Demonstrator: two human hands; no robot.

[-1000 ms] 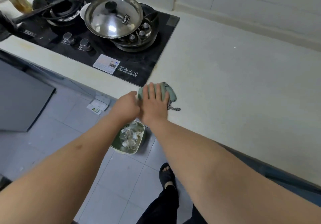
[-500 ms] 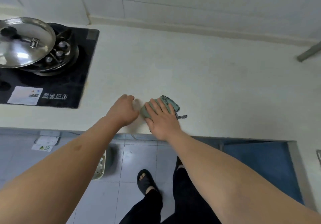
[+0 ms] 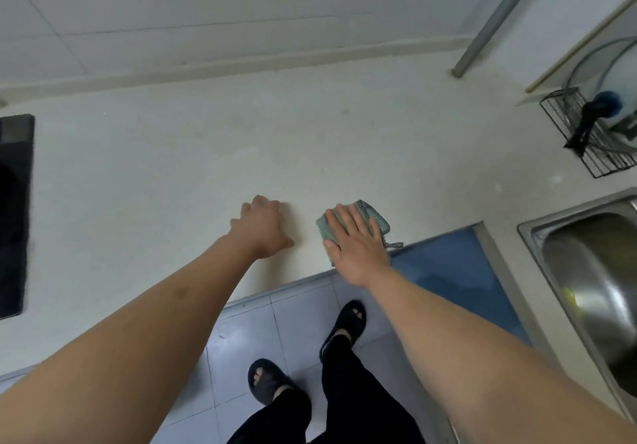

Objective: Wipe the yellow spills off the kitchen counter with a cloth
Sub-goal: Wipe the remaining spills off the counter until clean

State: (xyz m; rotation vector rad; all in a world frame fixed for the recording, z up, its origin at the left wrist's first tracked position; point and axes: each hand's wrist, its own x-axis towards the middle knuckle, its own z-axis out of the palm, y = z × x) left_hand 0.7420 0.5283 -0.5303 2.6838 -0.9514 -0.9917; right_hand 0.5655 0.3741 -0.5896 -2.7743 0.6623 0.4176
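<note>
cloth point(image 3: 374, 217): small green pad with a dark checked trim, lying flat on the worktop point(image 3: 172, 174) at the near edge, about 5 o'clock of the worktop's middle — a loose trim loop trails off toward the sink point(image 3: 593, 264).
right hand point(image 3: 355, 240): laid palm-down on the cloth, fingers straight and spread, pressing it; the grip is flat and apart, nothing pinched.
left hand point(image 3: 263, 224): beside the cloth at its 9 o'clock, apart from it, knuckles up on the worktop; fingers tuck under, so whether this grip is together or loose I cannot tell.
handling: looks light, soft and limp — it should fold and bunch under a sideways push, and probably slides easily on the smooth top.
where to hold: flat pressure over the middle seems best; pinching the trim would likely just drag a corner.
spills: no clear yellow marks show on the pale surface here.
risk: so near the edge, a stroke toward 6 o'clock could push the cloth off onto the floor point(image 3: 275, 323).
</note>
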